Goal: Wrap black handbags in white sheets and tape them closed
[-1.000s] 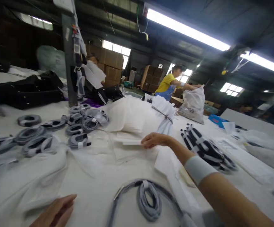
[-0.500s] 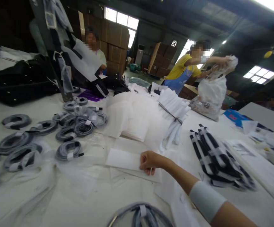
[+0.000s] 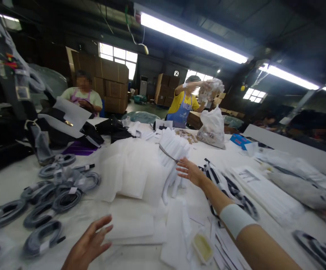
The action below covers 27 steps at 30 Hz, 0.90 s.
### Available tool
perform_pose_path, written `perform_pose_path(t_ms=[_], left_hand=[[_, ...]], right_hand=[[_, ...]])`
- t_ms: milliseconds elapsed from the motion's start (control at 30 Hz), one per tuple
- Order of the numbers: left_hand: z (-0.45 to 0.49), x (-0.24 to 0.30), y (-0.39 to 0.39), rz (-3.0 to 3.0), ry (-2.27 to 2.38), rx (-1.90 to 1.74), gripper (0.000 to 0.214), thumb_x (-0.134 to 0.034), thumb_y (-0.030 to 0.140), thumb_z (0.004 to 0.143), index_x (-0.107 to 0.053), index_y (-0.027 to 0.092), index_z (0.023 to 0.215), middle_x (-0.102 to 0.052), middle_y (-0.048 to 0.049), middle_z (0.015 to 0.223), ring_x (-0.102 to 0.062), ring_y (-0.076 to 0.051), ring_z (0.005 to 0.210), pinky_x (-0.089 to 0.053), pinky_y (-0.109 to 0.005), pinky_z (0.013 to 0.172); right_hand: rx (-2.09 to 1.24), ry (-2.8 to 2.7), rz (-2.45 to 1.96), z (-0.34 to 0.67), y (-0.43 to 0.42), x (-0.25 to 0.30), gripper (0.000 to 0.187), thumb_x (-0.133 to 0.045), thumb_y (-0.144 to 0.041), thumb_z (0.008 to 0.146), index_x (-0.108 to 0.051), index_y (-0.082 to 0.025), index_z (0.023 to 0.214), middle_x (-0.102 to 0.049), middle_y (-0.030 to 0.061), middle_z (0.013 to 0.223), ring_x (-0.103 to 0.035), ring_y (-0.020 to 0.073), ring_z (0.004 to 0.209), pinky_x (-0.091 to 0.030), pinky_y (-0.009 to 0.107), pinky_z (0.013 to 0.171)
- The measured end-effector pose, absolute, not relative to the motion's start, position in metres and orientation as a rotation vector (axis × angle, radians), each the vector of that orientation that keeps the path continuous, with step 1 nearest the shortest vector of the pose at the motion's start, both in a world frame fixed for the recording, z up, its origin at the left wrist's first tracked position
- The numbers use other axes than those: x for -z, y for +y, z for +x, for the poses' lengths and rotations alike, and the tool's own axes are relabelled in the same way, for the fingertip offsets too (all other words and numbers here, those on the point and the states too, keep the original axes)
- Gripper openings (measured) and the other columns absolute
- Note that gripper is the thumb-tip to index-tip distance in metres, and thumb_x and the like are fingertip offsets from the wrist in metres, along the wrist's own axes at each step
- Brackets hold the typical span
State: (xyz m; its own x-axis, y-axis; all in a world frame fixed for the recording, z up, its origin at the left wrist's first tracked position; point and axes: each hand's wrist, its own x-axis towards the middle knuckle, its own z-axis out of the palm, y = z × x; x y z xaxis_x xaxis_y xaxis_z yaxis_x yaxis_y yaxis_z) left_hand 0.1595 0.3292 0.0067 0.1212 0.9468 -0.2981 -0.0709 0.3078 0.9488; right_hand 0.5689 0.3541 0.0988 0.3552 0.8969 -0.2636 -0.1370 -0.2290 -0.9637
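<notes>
My right hand, fingers spread, reaches to the bundle of white foam strips bound with a dark tie. Its fingertips are at the bundle's right side; whether they touch it I cannot tell. Low in the view, my left hand is open with nothing in it. Just right of its fingers lie flat white sheets. Behind them is a pile of thin white foam sheets. Coiled grey straps with white bands lie to the left. Black straps wrapped in white lie partly hidden behind my right forearm.
A small dish of yellowish stuff stands near the front edge. At the back is a stuffed plastic bag, with a person in a blue apron behind it. Another person sits at the left. A dark post rises there.
My right hand has left the white sheet it was gripping and moved forward to the foam strips, its fingers opening. My left hand has come into view. The camera has turned right and up.
</notes>
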Motion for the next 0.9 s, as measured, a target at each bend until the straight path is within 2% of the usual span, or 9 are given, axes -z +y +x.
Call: perform_pose_path(t_ms=[100,200,300,367,533,733,833,900], left_hand=[[0.217,-0.051,0.351,0.861,0.929,-0.888,0.075,-0.077,0.073,0.053,-0.065,0.024,0.108,-0.057,-0.0125,0.136,-0.048,-0.039,0.131,-0.059,-0.048,0.082],[0.264,-0.083,0.365,0.799,0.704,-0.833,0.064,-0.074,0.064,0.068,-0.063,0.024,0.116,-0.05,-0.0125,0.143,-0.043,-0.036,0.135,-0.057,-0.051,0.089],[0.305,-0.105,0.382,0.713,0.638,-0.77,0.048,-0.061,0.056,0.085,-0.062,0.021,0.118,-0.047,-0.0146,0.145,-0.042,-0.034,0.136,-0.055,-0.053,0.092],[0.329,-0.12,0.397,0.699,0.651,-0.759,0.044,-0.054,0.052,0.091,-0.059,0.019,0.121,-0.044,-0.0157,0.147,-0.041,-0.033,0.136,-0.054,-0.056,0.093],[0.385,-0.167,0.448,0.881,0.684,-0.837,0.053,-0.054,0.054,0.091,-0.048,0.021,0.132,-0.032,-0.0173,0.153,-0.03,-0.033,0.142,-0.044,-0.062,0.1],[0.441,-0.219,0.497,1.146,0.705,-1.06,0.068,-0.05,0.067,0.087,-0.037,0.029,0.142,-0.02,-0.0108,0.16,-0.014,-0.034,0.147,-0.029,-0.067,0.107],[0.462,-0.24,0.516,1.3,0.753,-1.183,0.069,-0.045,0.069,0.088,-0.032,0.031,0.144,-0.023,-0.0063,0.159,-0.012,-0.036,0.148,-0.025,-0.066,0.109],[0.472,-0.253,0.53,1.456,0.775,-1.24,0.065,-0.038,0.067,0.093,-0.029,0.03,0.146,-0.024,-0.0055,0.158,-0.015,-0.035,0.147,-0.025,-0.061,0.11]], right_hand=[[-1.025,-0.621,-1.37,0.601,0.353,-0.125,0.066,-0.043,-0.07,0.09,-0.038,-0.025,0.137,-0.043,0.015,0.144,-0.056,0.0247,0.12,-0.056,0.041,0.091],[-0.985,-0.559,-1.274,0.621,0.353,-0.138,0.073,-0.035,-0.076,0.088,-0.031,-0.028,0.143,-0.037,0.0145,0.148,-0.05,0.0264,0.128,-0.054,0.046,0.093],[-1.004,-0.48,-1.159,0.634,0.36,-0.143,0.077,-0.034,-0.078,0.087,-0.027,-0.029,0.147,-0.033,0.0148,0.151,-0.045,0.029,0.132,-0.052,0.052,0.094],[-1.024,-0.438,-1.083,0.642,0.37,-0.144,0.081,-0.033,-0.079,0.086,-0.024,-0.028,0.149,-0.028,0.0153,0.154,-0.042,0.0306,0.135,-0.051,0.054,0.094],[-1.031,-0.455,-1.016,0.661,0.411,-0.162,0.091,-0.031,-0.084,0.082,-0.018,-0.026,0.152,-0.022,0.0166,0.157,-0.035,0.0339,0.139,-0.05,0.057,0.093],[-1.044,-0.528,-0.926,0.668,0.46,-0.181,0.095,-0.027,-0.084,0.083,-0.008,-0.023,0.154,-0.011,0.0155,0.161,-0.019,0.0386,0.145,-0.045,0.063,0.094],[-1.09,-0.489,-0.912,0.66,0.481,-0.172,0.094,-0.025,-0.084,0.084,-0.009,-0.023,0.154,-0.011,0.0171,0.16,-0.022,0.0388,0.144,-0.046,0.062,0.091],[-1.101,-0.467,-0.876,0.656,0.493,-0.168,0.091,-0.026,-0.083,0.084,-0.013,-0.025,0.153,-0.017,0.0176,0.157,-0.03,0.0372,0.14,-0.047,0.062,0.089]])
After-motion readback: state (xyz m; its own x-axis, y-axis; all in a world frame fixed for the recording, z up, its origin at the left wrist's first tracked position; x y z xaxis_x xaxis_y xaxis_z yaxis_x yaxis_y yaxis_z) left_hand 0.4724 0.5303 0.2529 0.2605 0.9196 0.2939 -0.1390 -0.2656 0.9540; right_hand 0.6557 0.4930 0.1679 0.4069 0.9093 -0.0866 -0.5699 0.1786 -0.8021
